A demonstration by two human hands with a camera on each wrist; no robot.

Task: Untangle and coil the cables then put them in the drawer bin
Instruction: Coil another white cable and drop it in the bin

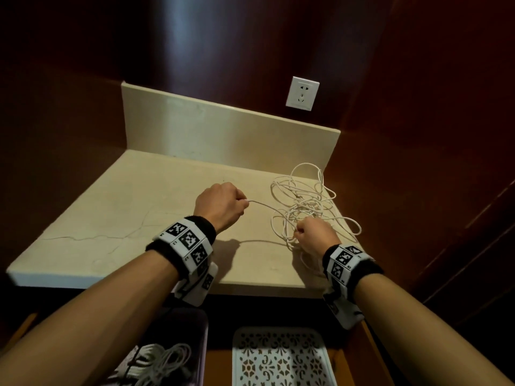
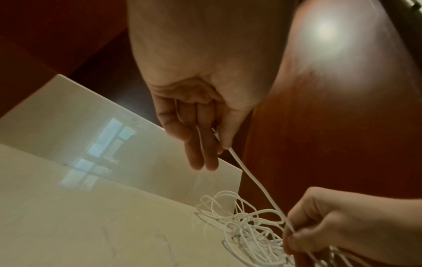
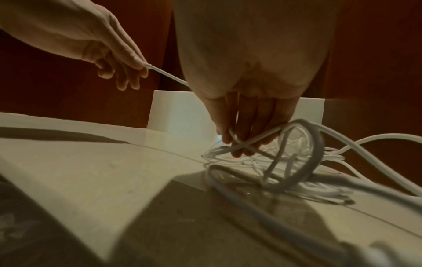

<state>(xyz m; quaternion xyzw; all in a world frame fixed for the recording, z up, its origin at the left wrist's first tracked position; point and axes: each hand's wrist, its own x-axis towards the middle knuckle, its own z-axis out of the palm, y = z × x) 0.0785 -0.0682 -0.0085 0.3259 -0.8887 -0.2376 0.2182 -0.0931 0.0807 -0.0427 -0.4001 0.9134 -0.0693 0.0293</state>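
The white cable tangle sits on the right part of the beige table, near the back right corner, w/ loose loops spilling toward the right edge. Left hand is held above the table left of the tangle, its grip closed on a single cable strand: thumb & forefinger pinch the strand's end, other fingers loosely curled; left wrist view shows the white strand leaving under the thumb and running down to the right hand. Right hand is at the near side of the tangle, its grip pinched on cable loops at the pile's edge; right wrist view shows its fingertips closed around crossing strands just above the table surface. The strand runs fairly straight between the two hands, clear of the table, casting a thin shadow below. Both wrists wear black bands w/ black-and-white marker tags. Below the table's front edge, an open drawer holds a white patterned bin on the right, and a dark bin on the left w/ a bundle of white cable in it. A white wall socket is on the dark red-brown wood wall above the beige backsplash.
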